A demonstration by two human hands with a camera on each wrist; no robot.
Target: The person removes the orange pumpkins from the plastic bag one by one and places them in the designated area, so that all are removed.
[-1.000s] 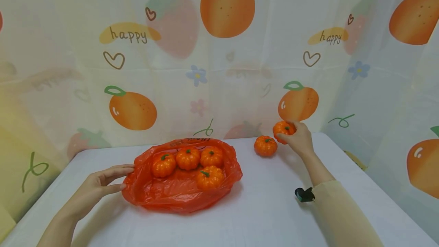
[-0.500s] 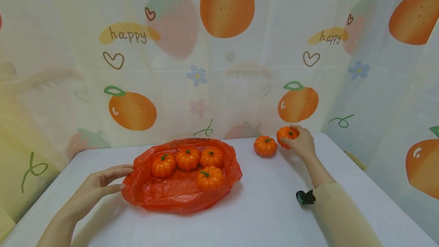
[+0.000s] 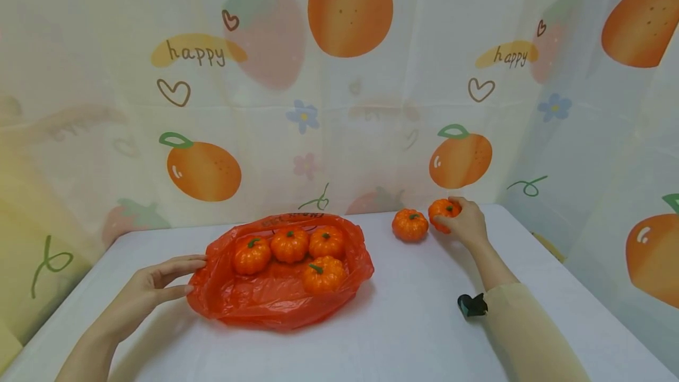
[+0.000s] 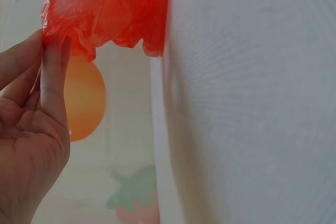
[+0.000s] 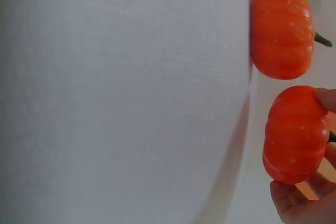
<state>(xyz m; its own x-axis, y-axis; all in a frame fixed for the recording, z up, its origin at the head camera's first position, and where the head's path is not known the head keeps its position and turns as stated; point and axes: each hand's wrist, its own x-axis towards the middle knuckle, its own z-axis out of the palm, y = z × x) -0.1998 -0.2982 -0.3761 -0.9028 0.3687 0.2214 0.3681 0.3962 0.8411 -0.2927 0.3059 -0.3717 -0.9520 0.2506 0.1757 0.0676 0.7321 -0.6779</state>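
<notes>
A red plastic bag lies with its mouth open, holding several small orange pumpkins with green stems, one of them the front pumpkin. At its left rim, my left hand holds the edge between thumb and fingertips; the left wrist view shows the bag's thin film at the fingertips. My right hand grips another pumpkin from its right side, thumb and fingers around it, close over the table at the back right. Just left of it, a second pumpkin sits on the table.
A white cloth covers the table. Behind and to the right hangs a curtain printed with fruit. A dark strap piece sticks out at my right sleeve.
My right hand has lowered the pumpkin toward the table and slightly rightward, away from the neighbouring pumpkin. The left hand and bag have stayed in place.
</notes>
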